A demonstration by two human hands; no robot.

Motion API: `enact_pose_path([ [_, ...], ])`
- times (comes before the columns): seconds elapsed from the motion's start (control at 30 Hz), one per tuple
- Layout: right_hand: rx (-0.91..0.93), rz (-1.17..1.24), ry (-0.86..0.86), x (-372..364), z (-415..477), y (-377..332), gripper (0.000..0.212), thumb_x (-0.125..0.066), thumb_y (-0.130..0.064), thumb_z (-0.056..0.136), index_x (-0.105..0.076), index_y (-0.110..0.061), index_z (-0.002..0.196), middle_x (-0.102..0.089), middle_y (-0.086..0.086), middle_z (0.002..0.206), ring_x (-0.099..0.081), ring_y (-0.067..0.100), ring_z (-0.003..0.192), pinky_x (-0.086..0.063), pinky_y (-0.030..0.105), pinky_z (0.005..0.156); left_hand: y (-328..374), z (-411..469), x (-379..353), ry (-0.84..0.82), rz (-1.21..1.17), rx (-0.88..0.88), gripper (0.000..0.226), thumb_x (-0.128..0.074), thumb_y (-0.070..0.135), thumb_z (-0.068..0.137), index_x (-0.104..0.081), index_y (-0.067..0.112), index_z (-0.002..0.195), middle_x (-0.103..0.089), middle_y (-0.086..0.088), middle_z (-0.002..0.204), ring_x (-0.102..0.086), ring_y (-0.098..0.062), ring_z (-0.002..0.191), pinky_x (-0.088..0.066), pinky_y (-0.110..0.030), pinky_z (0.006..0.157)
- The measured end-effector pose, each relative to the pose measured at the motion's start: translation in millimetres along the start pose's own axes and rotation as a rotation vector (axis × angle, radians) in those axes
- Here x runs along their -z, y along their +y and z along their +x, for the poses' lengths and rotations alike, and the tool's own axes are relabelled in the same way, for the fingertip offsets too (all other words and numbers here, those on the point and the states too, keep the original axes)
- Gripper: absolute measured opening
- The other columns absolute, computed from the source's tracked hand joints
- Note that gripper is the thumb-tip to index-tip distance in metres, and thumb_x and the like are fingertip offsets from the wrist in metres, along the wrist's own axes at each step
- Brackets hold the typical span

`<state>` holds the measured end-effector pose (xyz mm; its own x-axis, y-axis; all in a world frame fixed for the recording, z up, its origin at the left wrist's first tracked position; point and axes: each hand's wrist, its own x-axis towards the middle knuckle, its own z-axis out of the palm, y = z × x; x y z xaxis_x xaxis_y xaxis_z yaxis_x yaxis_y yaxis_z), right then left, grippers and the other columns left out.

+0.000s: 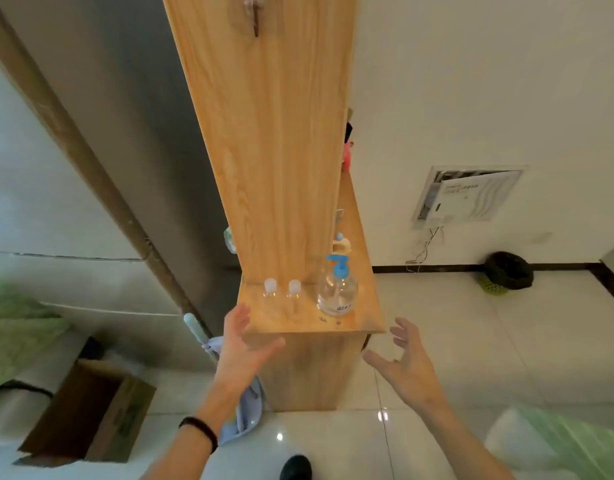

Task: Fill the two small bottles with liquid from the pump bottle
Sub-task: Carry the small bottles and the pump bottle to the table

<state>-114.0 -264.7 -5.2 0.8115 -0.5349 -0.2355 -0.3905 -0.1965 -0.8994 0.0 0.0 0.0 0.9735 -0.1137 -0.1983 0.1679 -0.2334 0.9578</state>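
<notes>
Two small capped bottles (270, 288) (294, 289) stood left of a clear pump bottle (337, 289) on a wooden ledge (364, 320); left hand (241, 344) and right hand (407, 362) hovered below, fingers spread, grasping nothing.

A tall light-wood panel (274, 133) with a hook (254, 15) near its top rises beside a white wall (471, 81), where a recessed box (471, 194) sits with its cover ajar and thin cables (423, 252) trailing below it. The floor (454, 334) is glossy white tile (small glints of light show on it), edged by a dark skirting (437, 268), with a black-lined green bin (508, 273) by the wall. To the left stand a grey surface (132, 98), a brown frame (73, 143) and an open cardboard box (91, 414).
</notes>
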Motion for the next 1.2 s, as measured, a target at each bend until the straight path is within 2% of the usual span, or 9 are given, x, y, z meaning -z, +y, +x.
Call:
enact_pose_path([
  [0.1,0.032,0.011,0.004,-18.4,24.0,-9.6,0.105,-0.094,-0.032,0.067,-0.029,-0.027,0.15,-0.046,-0.008,0.137,-0.045,0.015,0.129,-0.041,0.034,0.102,9.8,37.2,2.1,-0.115,-0.009,-0.06,0.1,-0.094,0.006,0.069,-0.035,0.026,0.147,-0.041,0.009,0.145,-0.048,-0.002,0.126,-0.043,-0.011,0.095],
  [0.33,0.038,0.035,-0.058,-50.6,60.3,-26.2,0.122,-0.097,-0.038,0.059,-0.022,-0.032,0.155,-0.04,-0.008,0.15,-0.037,0.008,0.138,-0.034,0.03,0.106,8.2,90.5,1.5,-0.307,0.06,-0.061,0.089,-0.097,0.006,0.064,-0.053,0.027,0.139,-0.059,0.015,0.136,-0.052,-0.005,0.132,-0.044,-0.034,0.114],
  [0.5,0.062,0.01,-0.091,-60.9,71.6,-31.9,0.128,-0.092,-0.048,0.052,-0.021,-0.03,0.157,-0.042,-0.012,0.151,-0.042,0.008,0.139,-0.039,0.041,0.116,1.0,96.3,-11.2,-0.358,0.115,-0.019,0.078,-0.098,0.008,0.061,-0.065,0.031,0.128,-0.071,0.014,0.123,-0.064,-0.011,0.121,-0.053,-0.044,0.106],
  [0.7,0.078,-0.021,-0.092,-64.7,86.3,-34.3,0.124,-0.096,-0.052,0.054,-0.022,-0.043,0.152,-0.045,-0.021,0.145,-0.056,0.014,0.13,-0.048,0.046,0.107,-4.1,97.7,-22.1,-0.334,0.163,-0.072,0.071,-0.1,0.015,0.06,-0.069,0.043,0.117,-0.075,0.02,0.113,-0.069,0.003,0.095,-0.057,-0.036,0.093],
  [0.77,0.088,-0.016,-0.101,-66.7,91.3,-32.9,0.122,-0.096,-0.053,0.054,-0.023,-0.043,0.152,-0.044,-0.021,0.146,-0.055,0.014,0.13,-0.049,0.047,0.107,-6.2,99.2,-25.6,-0.337,0.143,-0.058,0.068,-0.099,0.014,0.06,-0.071,0.045,0.114,-0.076,0.018,0.114,-0.07,0.002,0.099,-0.057,-0.036,0.093],
  [0.83,0.109,-0.031,-0.097,-69.4,95.6,-30.2,0.118,-0.097,-0.05,0.055,-0.027,-0.042,0.15,-0.044,-0.023,0.143,-0.051,0.009,0.132,-0.05,0.041,0.106,-8.7,101.0,-28.5,-0.332,0.13,-0.048,0.066,-0.098,0.013,0.06,-0.073,0.049,0.11,-0.077,0.018,0.112,-0.071,-0.002,0.105,-0.058,-0.036,0.095],
  [0.93,0.137,-0.065,-0.062,-73.4,99.5,-29.7,0.109,-0.096,-0.041,0.055,-0.034,-0.041,0.145,-0.045,-0.033,0.129,-0.043,-0.011,0.125,-0.047,0.007,0.089,-13.4,103.5,-31.1,-0.294,0.11,-0.005,0.06,-0.097,0.007,0.064,-0.076,0.048,0.103,-0.08,0.012,0.103,-0.075,-0.011,0.101,-0.061,-0.041,0.092],
  [1.0,0.136,-0.05,-0.048,-76.0,101.8,-29.9,0.104,-0.095,-0.033,0.056,-0.038,-0.037,0.142,-0.046,-0.039,0.122,-0.042,-0.019,0.117,-0.04,-0.003,0.079,-14.3,105.0,-31.9,-0.271,0.098,0.017,0.053,-0.096,0.004,0.065,-0.078,0.037,0.101,-0.081,0.008,0.1,-0.076,-0.017,0.1,-0.061,-0.042,0.091],
  [1.2,0.085,0.004,-0.04,-67.8,96.4,-37.7,0.086,-0.093,-0.038,0.059,-0.043,-0.049,0.127,-0.059,-0.035,0.111,-0.054,-0.018,0.106,-0.043,0.0,0.077,0.8,92.4,-37.0,-0.27,0.034,0.06,0.041,-0.09,0.003,0.074,-0.078,0.018,0.111,-0.081,-0.003,0.101,-0.076,-0.021,0.098,-0.062,-0.038,0.086],
])
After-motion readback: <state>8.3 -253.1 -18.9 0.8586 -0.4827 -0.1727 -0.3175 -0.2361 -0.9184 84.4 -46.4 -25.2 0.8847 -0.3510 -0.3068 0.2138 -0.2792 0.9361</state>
